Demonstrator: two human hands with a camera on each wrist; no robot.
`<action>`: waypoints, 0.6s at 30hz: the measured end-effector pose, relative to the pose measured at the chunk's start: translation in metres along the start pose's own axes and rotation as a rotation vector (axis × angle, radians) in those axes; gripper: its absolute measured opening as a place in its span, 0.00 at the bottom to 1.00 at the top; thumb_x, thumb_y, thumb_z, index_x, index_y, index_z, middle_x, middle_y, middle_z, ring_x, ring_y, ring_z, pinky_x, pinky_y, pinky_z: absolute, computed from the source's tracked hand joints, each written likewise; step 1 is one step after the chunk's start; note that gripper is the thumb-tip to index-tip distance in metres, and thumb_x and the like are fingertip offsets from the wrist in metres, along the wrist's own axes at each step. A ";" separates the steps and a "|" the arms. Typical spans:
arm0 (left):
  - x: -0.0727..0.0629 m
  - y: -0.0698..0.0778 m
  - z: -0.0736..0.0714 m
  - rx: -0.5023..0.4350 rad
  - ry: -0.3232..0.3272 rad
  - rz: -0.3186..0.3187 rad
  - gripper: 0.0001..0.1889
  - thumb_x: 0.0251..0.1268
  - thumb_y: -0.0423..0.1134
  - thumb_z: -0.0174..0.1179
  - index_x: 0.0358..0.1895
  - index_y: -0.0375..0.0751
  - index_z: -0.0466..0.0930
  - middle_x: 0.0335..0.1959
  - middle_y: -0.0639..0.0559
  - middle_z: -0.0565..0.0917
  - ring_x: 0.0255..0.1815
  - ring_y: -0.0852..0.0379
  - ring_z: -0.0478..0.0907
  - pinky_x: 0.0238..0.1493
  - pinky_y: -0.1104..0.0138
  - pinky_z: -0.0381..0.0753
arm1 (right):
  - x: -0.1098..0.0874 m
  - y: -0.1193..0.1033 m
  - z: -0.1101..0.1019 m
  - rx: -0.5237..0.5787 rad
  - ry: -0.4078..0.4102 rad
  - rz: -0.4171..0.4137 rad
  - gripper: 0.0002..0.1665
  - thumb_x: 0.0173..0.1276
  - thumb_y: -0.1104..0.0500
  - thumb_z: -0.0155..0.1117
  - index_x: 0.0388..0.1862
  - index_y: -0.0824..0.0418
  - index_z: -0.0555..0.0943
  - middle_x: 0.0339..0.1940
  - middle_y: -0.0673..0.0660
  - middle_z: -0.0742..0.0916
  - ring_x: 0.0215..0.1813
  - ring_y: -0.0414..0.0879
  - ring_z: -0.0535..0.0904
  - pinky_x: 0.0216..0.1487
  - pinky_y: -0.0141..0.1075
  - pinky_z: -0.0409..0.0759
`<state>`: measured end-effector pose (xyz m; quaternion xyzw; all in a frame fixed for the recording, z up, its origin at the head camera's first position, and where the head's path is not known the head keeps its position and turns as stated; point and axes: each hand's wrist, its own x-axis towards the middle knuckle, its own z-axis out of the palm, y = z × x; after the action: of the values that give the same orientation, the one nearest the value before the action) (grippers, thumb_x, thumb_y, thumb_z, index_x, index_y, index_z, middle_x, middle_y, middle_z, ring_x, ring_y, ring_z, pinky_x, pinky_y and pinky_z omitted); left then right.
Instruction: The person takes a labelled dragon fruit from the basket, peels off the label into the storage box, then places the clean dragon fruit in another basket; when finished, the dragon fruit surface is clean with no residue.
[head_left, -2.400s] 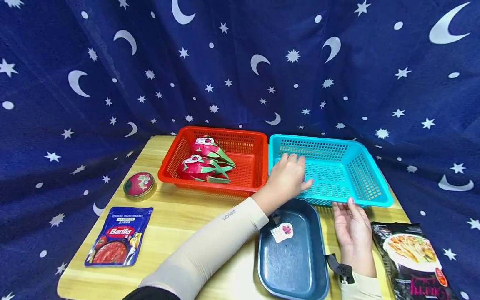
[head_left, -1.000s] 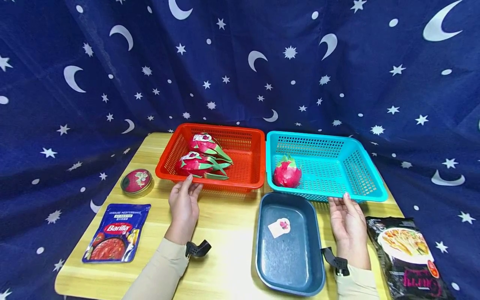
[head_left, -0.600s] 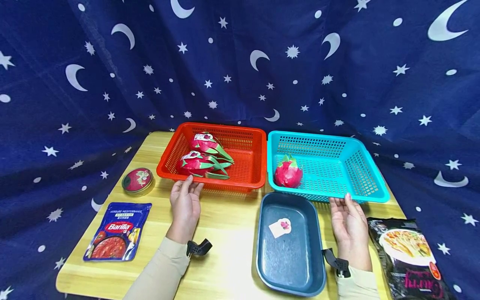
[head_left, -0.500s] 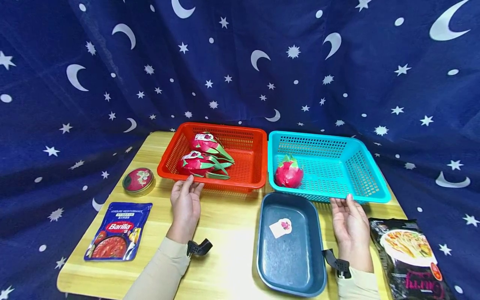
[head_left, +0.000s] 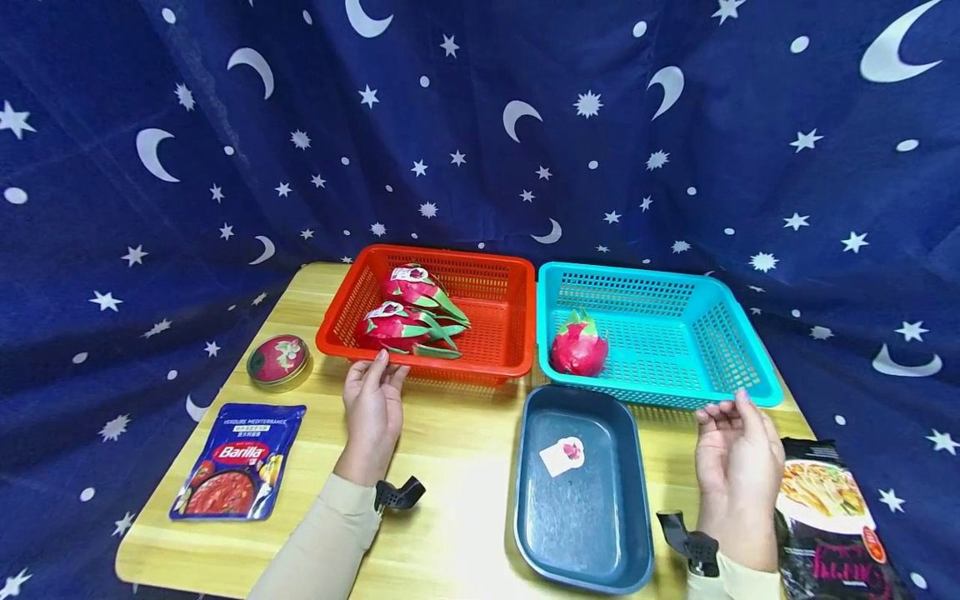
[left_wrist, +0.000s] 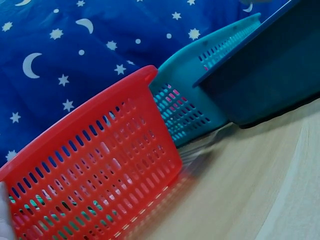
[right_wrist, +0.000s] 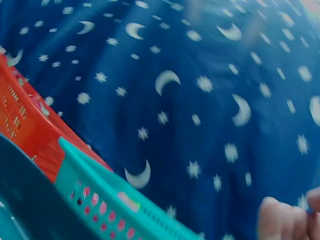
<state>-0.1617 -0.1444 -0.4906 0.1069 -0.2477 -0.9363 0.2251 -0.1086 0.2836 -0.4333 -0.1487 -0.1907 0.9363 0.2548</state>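
In the head view, my left hand (head_left: 372, 408) holds the front rim of the red basket (head_left: 498, 364) between thumb and fingers. Two dragon fruits (head_left: 390, 329) with long green leaf tips and white labels lie on that basket's left side. My right hand (head_left: 738, 454) hovers by the front right corner of the turquoise basket (head_left: 720, 292), fingers loosely bent around nothing. One dragon fruit (head_left: 579, 348) sits at this basket's left end. In the right wrist view, only some fingertips (right_wrist: 280, 220) show at the lower right.
In front of the baskets stands a dark blue tub (head_left: 585, 533) with a loose white label (head_left: 562, 456) inside. A Barilla sauce pouch (head_left: 238, 462) and a round tin (head_left: 279, 362) lie left. A black noodle bag (head_left: 832, 517) lies right, partly behind my right hand. A starry curtain (head_left: 480, 125) hangs behind.
A dragon fruit was placed in the turquoise basket, and my left hand moved to the red basket's rim. My right hand has let go of the turquoise rim and shifted right and nearer.
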 end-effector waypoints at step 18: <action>0.000 0.001 -0.004 0.014 -0.048 0.002 0.07 0.76 0.23 0.61 0.41 0.34 0.71 0.37 0.44 0.81 0.34 0.51 0.82 0.41 0.63 0.89 | -0.025 0.167 0.182 -1.568 -1.403 -0.018 0.23 0.80 0.56 0.65 0.67 0.66 0.78 0.59 0.60 0.86 0.58 0.52 0.82 0.61 0.42 0.79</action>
<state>-0.1600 -0.1471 -0.4932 0.0856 -0.2597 -0.9366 0.2191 -0.2266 0.0854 -0.3402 0.3049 -0.8492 0.4249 -0.0735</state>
